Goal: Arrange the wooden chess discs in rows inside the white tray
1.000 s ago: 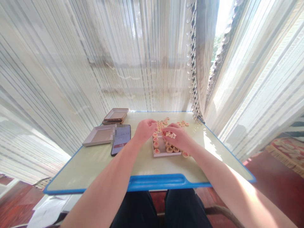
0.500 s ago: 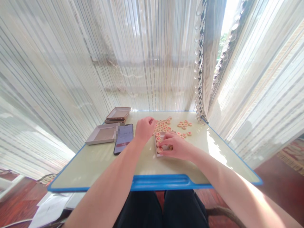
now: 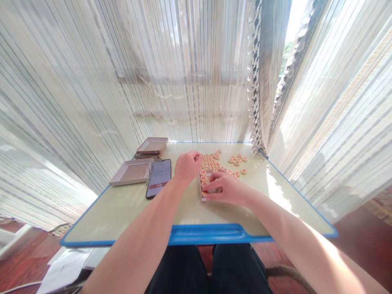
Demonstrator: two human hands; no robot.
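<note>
A small open box (image 3: 201,197) lies on the table with round Chinese chess pieces (image 3: 203,178) in a column along its left side. My right hand (image 3: 226,187) is over the box, thumb and forefinger closed around a chess piece (image 3: 204,194) in the near left corner. This hand hides most of the box's inside. My left hand (image 3: 188,165) is held just left of the loose chess pieces (image 3: 211,159) beyond the box, its fingers curled together. Whether anything is in those fingers cannot be seen.
More pieces lie in a small group (image 3: 236,160) at the back right, and a few beside the box. To the left are a phone (image 3: 159,179), an open box tray (image 3: 128,173) and stacked trays (image 3: 152,145). A blue edge (image 3: 208,234) borders the table; string curtains (image 3: 183,102) hang behind.
The piece in the box's near left corner now looks tilted between my right thumb and forefinger. My left hand stays almost where it was. The view has shifted slightly.
</note>
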